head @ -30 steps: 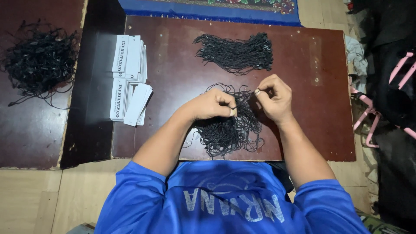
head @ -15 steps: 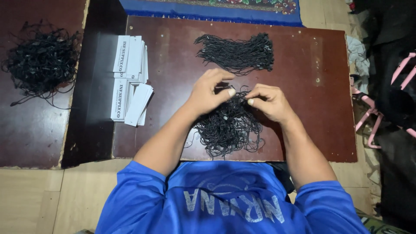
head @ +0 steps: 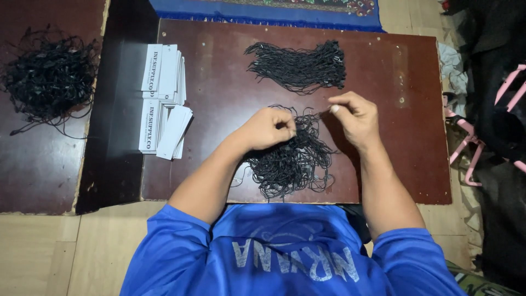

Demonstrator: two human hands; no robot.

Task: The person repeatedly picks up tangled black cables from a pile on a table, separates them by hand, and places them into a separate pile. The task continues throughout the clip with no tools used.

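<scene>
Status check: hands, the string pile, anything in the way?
Left hand and right hand both pinched on a black string, stretched between them above the loose string pile. Tidy string bundle beyond, white tags left. Nothing blocking.

Both hands are over the loose pile of black strings (head: 290, 164) on the brown board (head: 219, 109). Left hand (head: 268, 129) and right hand (head: 353, 115) each pinch a strand. Tidy string bundle (head: 298, 66) sits behind the pile, white paper tags (head: 164, 98) off to its left.
</scene>
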